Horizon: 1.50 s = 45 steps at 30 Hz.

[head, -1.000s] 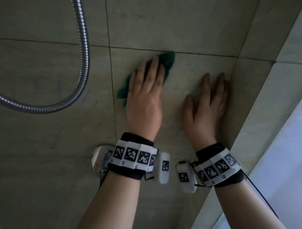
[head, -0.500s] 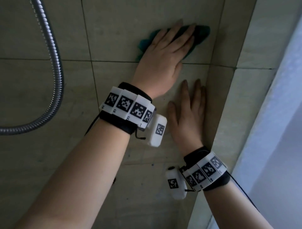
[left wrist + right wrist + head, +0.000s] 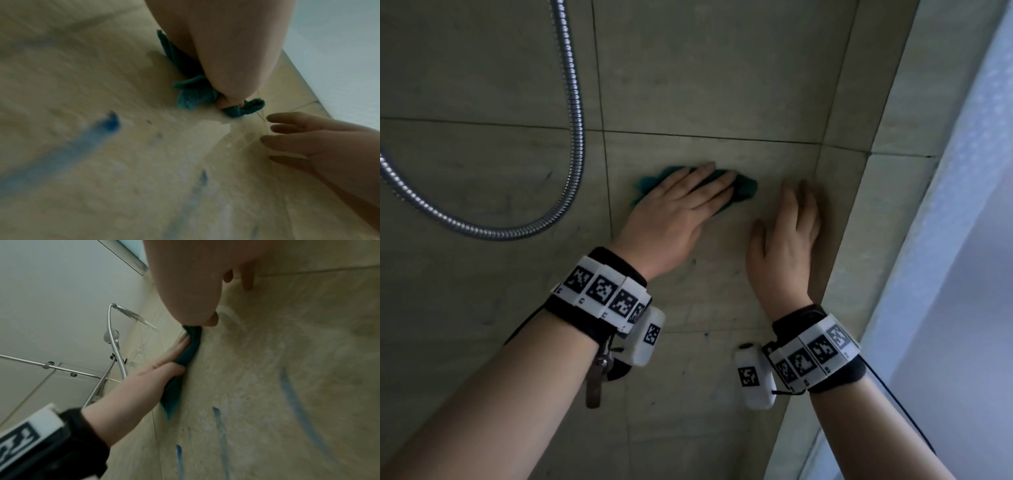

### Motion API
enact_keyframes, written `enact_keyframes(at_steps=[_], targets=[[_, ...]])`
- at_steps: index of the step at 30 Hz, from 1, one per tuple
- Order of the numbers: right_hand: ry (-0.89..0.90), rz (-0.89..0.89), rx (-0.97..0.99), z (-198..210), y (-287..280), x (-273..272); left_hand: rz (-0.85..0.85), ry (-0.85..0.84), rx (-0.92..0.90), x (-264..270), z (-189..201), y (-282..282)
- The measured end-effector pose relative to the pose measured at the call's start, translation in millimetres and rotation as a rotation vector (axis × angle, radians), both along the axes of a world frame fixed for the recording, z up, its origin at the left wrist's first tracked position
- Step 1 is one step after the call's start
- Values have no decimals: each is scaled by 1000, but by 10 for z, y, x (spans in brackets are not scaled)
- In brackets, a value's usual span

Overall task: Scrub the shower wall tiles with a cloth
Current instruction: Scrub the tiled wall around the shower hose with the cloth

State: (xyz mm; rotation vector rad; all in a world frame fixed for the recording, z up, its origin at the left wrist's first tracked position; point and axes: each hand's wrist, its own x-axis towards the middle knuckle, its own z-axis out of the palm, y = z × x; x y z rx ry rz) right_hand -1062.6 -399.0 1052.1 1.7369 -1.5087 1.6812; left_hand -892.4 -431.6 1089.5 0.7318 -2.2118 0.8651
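A teal cloth [image 3: 745,185] lies flat against the beige shower wall tiles [image 3: 705,72]. My left hand [image 3: 681,205] presses it to the wall with straight fingers; the cloth [image 3: 189,97] bunches out from under the palm in the left wrist view. My right hand [image 3: 787,233] lies flat on the bare tile just right of the cloth, close to the wall's corner, and holds nothing. Blue streaks [image 3: 296,402] mark the tile below the hands. From the right wrist, the cloth [image 3: 185,356] shows as a thin teal edge under the left hand [image 3: 164,366].
A metal shower hose [image 3: 571,113] loops down the wall at the left. The shower head and its holder [image 3: 115,335] hang higher up, beside a glass screen rail [image 3: 53,366]. A tiled side wall [image 3: 876,212] meets the scrubbed wall at the right, with a pale pane [image 3: 969,240] beyond.
The left hand has swept the cloth down from the tile above the grout line to the tile below it, level with the right hand. The right hand has stayed flat on the wall.
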Motion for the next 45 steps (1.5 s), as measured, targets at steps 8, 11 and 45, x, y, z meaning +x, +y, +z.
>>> enact_keyframes(at_steps=[8,11,45], targets=[[129,66,-82,369,-21,486,171,304,-45,515,305,70],[233,92,-83,423,-55,664,169,420,-8,704,312,86],[216,-111,-71,307,-399,1283,746,816,-228,1397,-134,141]])
